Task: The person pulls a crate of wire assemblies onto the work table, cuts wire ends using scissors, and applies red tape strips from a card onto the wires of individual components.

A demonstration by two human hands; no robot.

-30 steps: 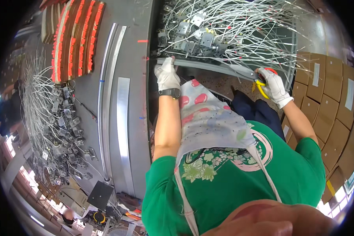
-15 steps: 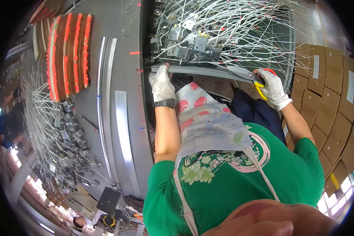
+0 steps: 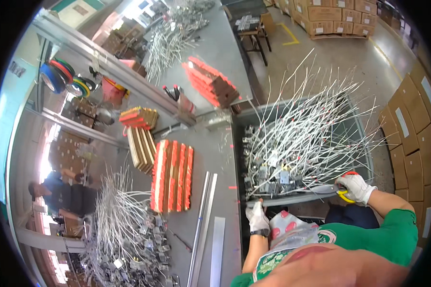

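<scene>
In front of me stands a dark grey tub (image 3: 371, 160), heaped with small metal box-like parts (image 3: 285, 176) that trail long white wires (image 3: 316, 122). My right hand (image 3: 359, 188), in a white glove, is closed round the handles of scissors (image 3: 324, 189) with red and yellow grips. Their blades point left along the tub's near rim. Also gloved, my left hand (image 3: 257, 219) is closed on the near rim by the left corner, its fingertips partly hidden.
To the left, a grey table (image 3: 210, 158) carries stacked brown strips with red edges (image 3: 172, 176), metal bars (image 3: 218, 251) and another heap of wired parts (image 3: 129, 229). Cardboard boxes (image 3: 407, 138) line the right side. Another person (image 3: 64, 193) stands beyond the table.
The view has swung up and left, bringing in the far table, floor and co-worker. Both hands keep their places at the tub's near rim, and the scissors stay in my right hand.
</scene>
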